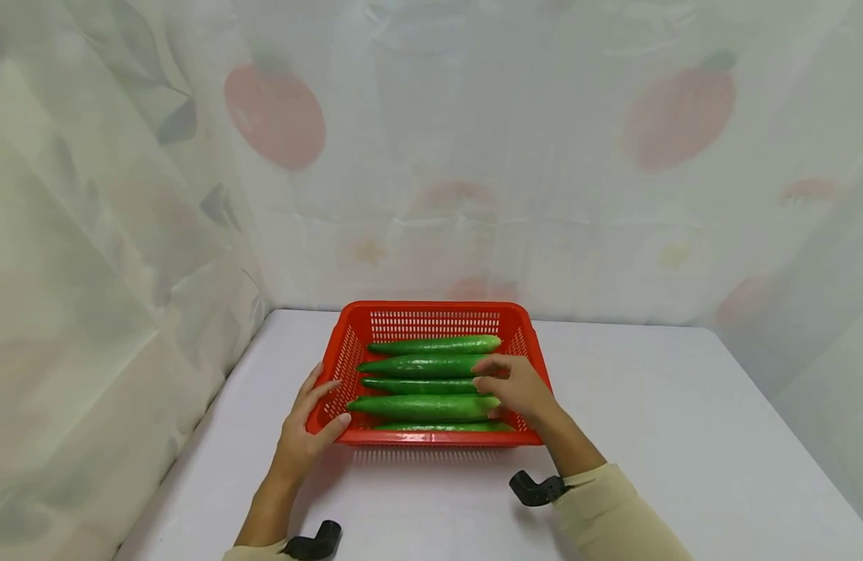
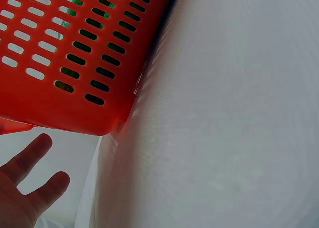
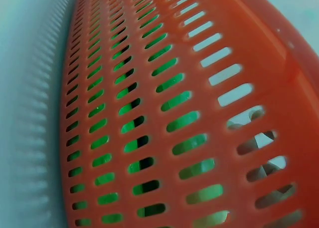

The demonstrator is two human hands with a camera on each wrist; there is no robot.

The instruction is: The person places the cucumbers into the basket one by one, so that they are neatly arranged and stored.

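A red plastic basket (image 1: pixel 431 438) with slotted walls stands on the table, holding several long green cucumbers (image 1: pixel 424 407) laid crosswise in a row. My left hand (image 1: pixel 301 436) is at the basket's left side, thumb and fingers spread over the rim. In the left wrist view, two fingers (image 2: pixel 31 153) show beside the basket wall (image 2: pixel 55 98). My right hand (image 1: pixel 519 388) reaches over the right side, its bent fingers above the cucumbers' right ends; I see no cucumber gripped. Through the slots of the basket wall (image 3: pixel 209 138) in the right wrist view, green cucumbers and parts of fingers show.
The white table (image 1: pixel 649 436) extends to both sides and in front of the basket. Behind it hangs a pale curtain (image 1: pixel 544 156) with faded fruit prints, and another curtain (image 1: pixel 88 273) lines the left edge. Black wrist mounts (image 1: pixel 537 489) sit on both forearms.
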